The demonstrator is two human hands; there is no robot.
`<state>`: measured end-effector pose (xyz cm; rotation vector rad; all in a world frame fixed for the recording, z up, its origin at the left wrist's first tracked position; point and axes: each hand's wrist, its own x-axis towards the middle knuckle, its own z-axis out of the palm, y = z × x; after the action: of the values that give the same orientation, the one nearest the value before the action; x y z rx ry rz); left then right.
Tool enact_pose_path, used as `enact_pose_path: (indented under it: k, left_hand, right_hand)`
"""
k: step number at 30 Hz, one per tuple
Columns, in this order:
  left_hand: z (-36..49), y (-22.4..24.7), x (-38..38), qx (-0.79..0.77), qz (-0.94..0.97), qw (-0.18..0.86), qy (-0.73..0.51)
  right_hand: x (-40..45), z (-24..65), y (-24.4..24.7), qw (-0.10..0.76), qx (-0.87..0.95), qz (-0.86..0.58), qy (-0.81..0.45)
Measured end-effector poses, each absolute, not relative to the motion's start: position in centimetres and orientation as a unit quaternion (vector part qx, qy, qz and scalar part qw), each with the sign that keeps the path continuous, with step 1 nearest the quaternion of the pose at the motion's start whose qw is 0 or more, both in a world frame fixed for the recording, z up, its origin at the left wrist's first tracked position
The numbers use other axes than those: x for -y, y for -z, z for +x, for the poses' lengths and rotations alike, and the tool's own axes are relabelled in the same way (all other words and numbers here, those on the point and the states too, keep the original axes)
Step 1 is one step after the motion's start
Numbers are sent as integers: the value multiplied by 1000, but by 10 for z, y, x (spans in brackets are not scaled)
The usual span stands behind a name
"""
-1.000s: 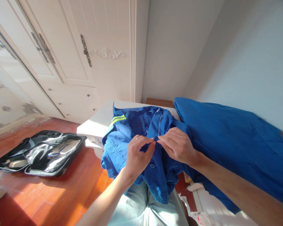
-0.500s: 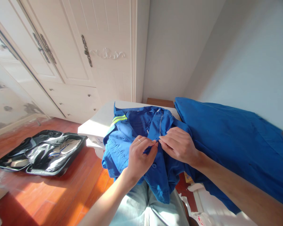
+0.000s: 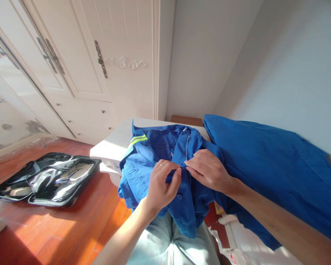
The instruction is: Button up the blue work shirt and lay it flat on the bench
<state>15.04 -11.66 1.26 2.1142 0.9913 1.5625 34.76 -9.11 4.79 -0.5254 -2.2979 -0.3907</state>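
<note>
Two hands at work: both meet at the front opening of a blue work jacket (image 3: 154,158), just under its collar.
Jacket's place: it lies across the corner of a white table (image 3: 113,141), its lower part hanging off the edge onto the person's lap; a yellow-green reflective stripe shows near the shoulder.
Left hand (image 3: 161,186): fingers pinched on the edge of the jacket's front, a ring on one finger.
Right hand (image 3: 208,171): fingertips pinched on the facing edge, touching the left hand's fingertips at one spot.
Done so far: I judge the fastening has only reached the top of the front; above the fingers the collar lies open with a pale strip of lining showing.
Left to do: one blue button (image 3: 179,197) lower down sits unfastened, and the front below hangs loose; whether the button under the fingers is through its hole, I cannot tell.
Nearby: a second blue garment (image 3: 264,165) spread to the right, a shiny black bag (image 3: 46,178) on the wooden floor, a white wardrobe (image 3: 99,62) behind.
</note>
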Motion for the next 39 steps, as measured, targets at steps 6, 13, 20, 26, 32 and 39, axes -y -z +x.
enact_pose_path:
  k: [6, 13, 20, 26, 32, 39]
  left_hand:
    - [144, -19, 114, -386, 730, 285, -487]
    - [137, -23, 111, -381, 710, 340, -486]
    - [135, -26, 112, -349, 739, 323, -477]
    - [132, -25, 111, -326, 753, 327, -469]
    - [128, -27, 111, -328, 760, 337, -448]
    - [125, -29, 110, -329, 766, 330, -443]
  right_hand:
    - [93, 349, -49, 358, 901, -204, 136]
    - [93, 350, -49, 355, 904, -233, 50]
    - [93, 350, -57, 308, 908, -272, -86]
    - [93, 354, -61, 273, 902, -280, -182]
    - [92, 353, -61, 270, 898, -301, -173]
    - [93, 349, -57, 280, 894, -314, -153]
